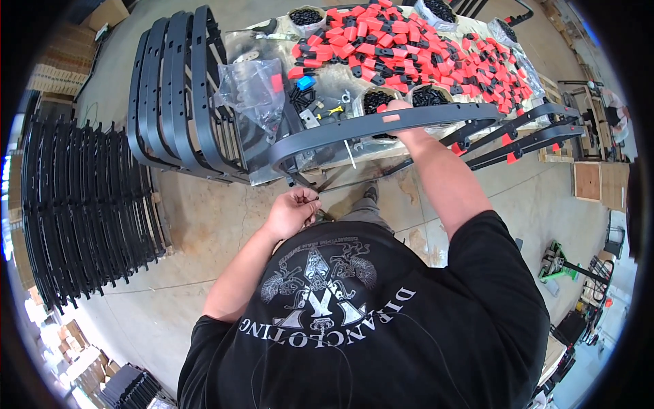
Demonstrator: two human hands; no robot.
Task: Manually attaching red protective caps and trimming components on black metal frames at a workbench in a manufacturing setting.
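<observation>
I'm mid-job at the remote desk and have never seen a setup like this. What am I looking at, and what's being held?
There's no machine: these are a person's two bare hands. The single picture comes from a fisheye camera on that person's head, looking down, so straight edges bend. The left hand has its fingertips together near a black curved frame; whether they pinch something small is unclear. The right hand reaches to a round tub of small black parts; the frame partly hides it, so its grip isn't visible. The cluttered table also bears a pile of red-and-black pieces and a clear plastic bag.
</observation>
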